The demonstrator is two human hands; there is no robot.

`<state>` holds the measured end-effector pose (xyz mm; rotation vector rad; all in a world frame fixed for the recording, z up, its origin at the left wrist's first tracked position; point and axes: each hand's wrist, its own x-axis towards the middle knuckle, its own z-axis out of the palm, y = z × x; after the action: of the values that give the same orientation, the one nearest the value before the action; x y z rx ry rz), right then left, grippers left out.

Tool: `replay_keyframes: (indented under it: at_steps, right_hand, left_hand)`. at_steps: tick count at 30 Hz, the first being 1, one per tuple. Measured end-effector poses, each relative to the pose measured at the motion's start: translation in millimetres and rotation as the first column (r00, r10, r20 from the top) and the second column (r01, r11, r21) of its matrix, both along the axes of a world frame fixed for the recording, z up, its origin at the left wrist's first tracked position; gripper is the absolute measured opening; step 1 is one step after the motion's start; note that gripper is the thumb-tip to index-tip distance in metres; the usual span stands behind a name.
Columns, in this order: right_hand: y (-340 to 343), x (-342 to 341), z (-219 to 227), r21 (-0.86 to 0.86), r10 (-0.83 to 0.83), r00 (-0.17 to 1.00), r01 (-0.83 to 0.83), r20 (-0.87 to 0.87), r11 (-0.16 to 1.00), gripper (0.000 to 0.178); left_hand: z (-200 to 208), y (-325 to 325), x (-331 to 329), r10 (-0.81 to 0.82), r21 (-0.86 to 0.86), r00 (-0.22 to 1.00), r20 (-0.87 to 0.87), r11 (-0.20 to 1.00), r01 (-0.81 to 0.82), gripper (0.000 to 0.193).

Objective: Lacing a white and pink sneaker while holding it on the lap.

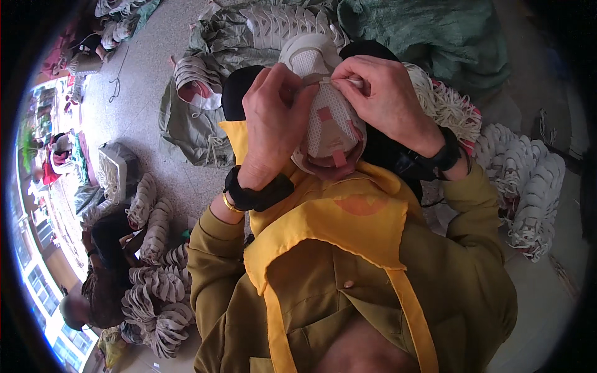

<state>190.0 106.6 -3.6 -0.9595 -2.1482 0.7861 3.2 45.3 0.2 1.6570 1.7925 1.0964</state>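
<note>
Shoe upper (328,115), white and perforated with pink patches, sits in the lap of the seated person, its pink-lined opening toward the yellow apron (311,239). From where I stand, both bare hands meet over its narrow lacing part. The right hand (392,99) has thumb and forefinger pinched together on a pale strand (321,82) crossing the upper. The left hand (273,118) curls in from the other side, thumb against the upper; its fingertips are partly hidden, so I can't tell how tightly they close or on what. Each wrist wears a black band.

Beyond the knees, a row of white uppers (289,26) lies on grey-green sheeting (217,37), with a green sack (429,46) beside it. More nested uppers (535,199) stand off to the right. Over on the left, another person (102,292) sits beside further stacks (158,304).
</note>
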Motion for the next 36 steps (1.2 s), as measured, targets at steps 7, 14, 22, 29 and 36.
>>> replay_keyframes:
  at_steps: [7, 14, 22, 29, 36]
  right_hand:
    - [5.8, -4.6, 7.4, 0.155, 0.050, 0.989, -0.072, 0.142, 0.985, 0.008]
    - [8.4, -8.3, 15.5, 0.239, 0.087, 0.964, -0.149, 0.252, 0.959, 0.007]
    - [14.5, -9.7, 19.7, 0.249, 0.133, 0.953, -0.203, 0.273, 0.947, 0.005]
    - [22.5, -7.6, 14.9, 0.077, 0.147, 0.966, -0.167, 0.214, 0.983, 0.008]
    - [24.2, -8.5, 19.7, 0.020, 0.167, 0.959, -0.176, 0.231, 0.984, 0.010]
  left_hand:
    - [-1.0, 0.5, -0.5, 0.022, -0.017, 0.999, 0.025, 1.000, -0.021, 0.021]
    - [-3.5, 0.3, -1.9, 0.021, -0.026, 0.999, 0.050, 0.999, -0.020, 0.021]
    - [-3.2, -0.1, -3.0, 0.009, -0.051, 0.996, 0.091, 0.999, -0.005, 0.023]
    - [-7.3, -0.9, -4.7, 0.011, -0.025, 0.996, 0.091, 1.000, -0.009, 0.021]
    - [-6.6, -1.6, -4.9, 0.014, -0.031, 0.995, 0.097, 0.999, -0.011, 0.021]
